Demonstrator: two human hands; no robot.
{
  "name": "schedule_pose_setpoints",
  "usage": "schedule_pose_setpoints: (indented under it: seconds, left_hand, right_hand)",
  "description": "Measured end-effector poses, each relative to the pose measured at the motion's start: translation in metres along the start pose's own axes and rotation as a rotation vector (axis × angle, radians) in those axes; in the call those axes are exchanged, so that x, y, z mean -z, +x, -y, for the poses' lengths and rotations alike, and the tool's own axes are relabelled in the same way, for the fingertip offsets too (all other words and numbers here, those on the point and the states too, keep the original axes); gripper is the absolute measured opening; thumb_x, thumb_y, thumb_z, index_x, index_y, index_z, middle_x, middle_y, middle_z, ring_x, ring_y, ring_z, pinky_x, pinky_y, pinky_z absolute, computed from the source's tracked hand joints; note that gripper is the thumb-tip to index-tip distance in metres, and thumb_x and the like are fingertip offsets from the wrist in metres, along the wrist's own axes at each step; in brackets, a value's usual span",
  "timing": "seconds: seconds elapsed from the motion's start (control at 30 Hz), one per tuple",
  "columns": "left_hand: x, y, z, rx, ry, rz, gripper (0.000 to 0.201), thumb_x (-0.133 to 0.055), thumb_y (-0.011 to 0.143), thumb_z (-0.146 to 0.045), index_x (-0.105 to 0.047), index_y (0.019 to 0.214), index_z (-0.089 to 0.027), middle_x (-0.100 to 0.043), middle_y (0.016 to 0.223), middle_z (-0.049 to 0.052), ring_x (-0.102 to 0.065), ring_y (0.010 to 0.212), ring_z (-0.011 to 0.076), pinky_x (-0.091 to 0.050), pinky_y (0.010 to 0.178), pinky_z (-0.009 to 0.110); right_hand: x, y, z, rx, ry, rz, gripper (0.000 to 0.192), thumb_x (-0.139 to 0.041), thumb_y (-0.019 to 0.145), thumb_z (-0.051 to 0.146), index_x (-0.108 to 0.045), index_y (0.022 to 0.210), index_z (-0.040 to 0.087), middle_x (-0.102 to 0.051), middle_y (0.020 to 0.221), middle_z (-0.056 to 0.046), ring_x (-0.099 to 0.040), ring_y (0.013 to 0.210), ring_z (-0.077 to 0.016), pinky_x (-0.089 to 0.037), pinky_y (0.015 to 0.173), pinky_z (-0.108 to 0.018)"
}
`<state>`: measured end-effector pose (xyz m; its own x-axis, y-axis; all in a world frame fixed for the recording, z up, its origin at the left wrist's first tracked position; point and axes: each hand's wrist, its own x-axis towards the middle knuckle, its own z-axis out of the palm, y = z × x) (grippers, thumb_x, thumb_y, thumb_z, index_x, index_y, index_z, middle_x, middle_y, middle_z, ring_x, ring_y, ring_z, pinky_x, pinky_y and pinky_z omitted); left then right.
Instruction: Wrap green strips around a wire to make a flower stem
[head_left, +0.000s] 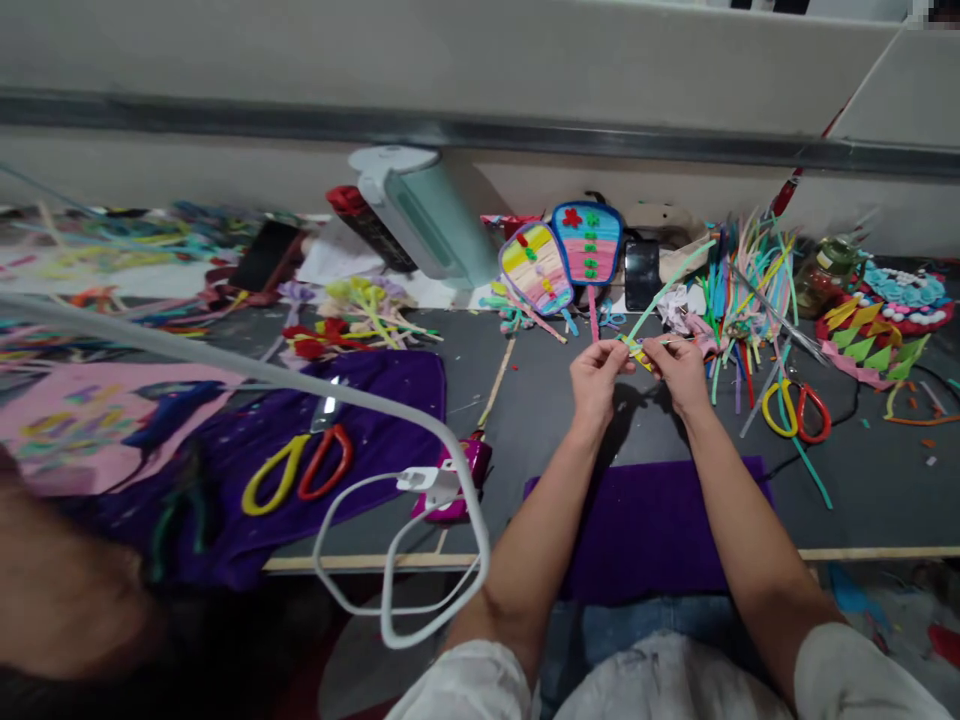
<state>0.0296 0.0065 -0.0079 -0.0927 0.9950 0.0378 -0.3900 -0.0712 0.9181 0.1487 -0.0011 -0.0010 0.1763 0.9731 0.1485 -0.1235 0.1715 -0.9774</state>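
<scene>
My left hand and my right hand are close together above the dark table, fingertips pinched. Between them is a small yellow piece, which looks like bent pipe cleaner; its exact shape is too small to tell. A long light-green pipe cleaner rises to the upper right from beside my left fingertips. Just beyond my hands, two fan-shaped pieces covered in coloured pipe cleaners, one blue and pink and one mostly yellow, lean at the back. A purple cloth lies under my forearms.
Scissors and a bundle of pipe cleaners lie to the right. On the left are more scissors, green-handled pliers and another person's blurred arm. A white cable crosses in front. A pale-green jug stands behind.
</scene>
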Motion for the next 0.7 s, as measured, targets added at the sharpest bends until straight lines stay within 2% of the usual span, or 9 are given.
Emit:
schedule_pose_setpoints:
  seconds: [0.1, 0.37, 0.6, 0.7]
  left_hand:
    - [0.0004, -0.0004, 0.0009, 0.01, -0.004, 0.021, 0.026, -0.077, 0.064, -0.034, -0.063, 0.072, -0.014, -0.06, 0.064, -0.003, -0.057, 0.052, 0.0065, -0.047, 0.054, 0.019]
    - [0.0031, 0.0018, 0.001, 0.226, -0.12, 0.06, 0.033, -0.081, 0.058, -0.033, -0.062, 0.075, -0.013, -0.059, 0.059, -0.004, -0.054, 0.048, 0.0049, -0.049, 0.053, 0.018]
    - [0.0069, 0.0053, -0.0012, 0.473, -0.218, 0.116, 0.02, -0.074, 0.07, -0.024, -0.058, 0.075, -0.013, -0.056, 0.054, -0.005, -0.053, 0.045, 0.0033, -0.05, 0.052, 0.015]
    - [0.0075, 0.0061, -0.0012, 0.482, -0.244, 0.124, 0.017, -0.073, 0.071, -0.021, -0.058, 0.074, -0.013, -0.055, 0.054, -0.005, -0.053, 0.045, 0.0034, -0.05, 0.052, 0.015]
  right_hand:
    - [0.001, 0.0005, -0.0001, 0.048, 0.005, 0.011, 0.025, -0.065, 0.075, 0.042, -0.063, 0.07, 0.018, -0.059, 0.06, 0.002, -0.043, 0.046, -0.0071, -0.031, 0.044, -0.021]
    - [0.0039, 0.0, 0.001, 0.223, -0.229, 0.013, 0.022, -0.058, 0.08, 0.037, -0.064, 0.069, 0.019, -0.064, 0.077, -0.003, -0.057, 0.068, -0.0137, -0.044, 0.062, -0.026]
    - [0.0059, -0.0025, 0.0057, 0.466, -0.408, 0.075, 0.018, -0.055, 0.084, 0.03, -0.063, 0.069, 0.023, -0.065, 0.079, -0.005, -0.057, 0.083, -0.0194, -0.043, 0.084, -0.036]
    - [0.0042, -0.0039, 0.0061, 0.478, -0.406, 0.085, 0.017, -0.056, 0.084, 0.031, -0.064, 0.071, 0.024, -0.066, 0.079, -0.005, -0.057, 0.083, -0.0195, -0.042, 0.085, -0.036]
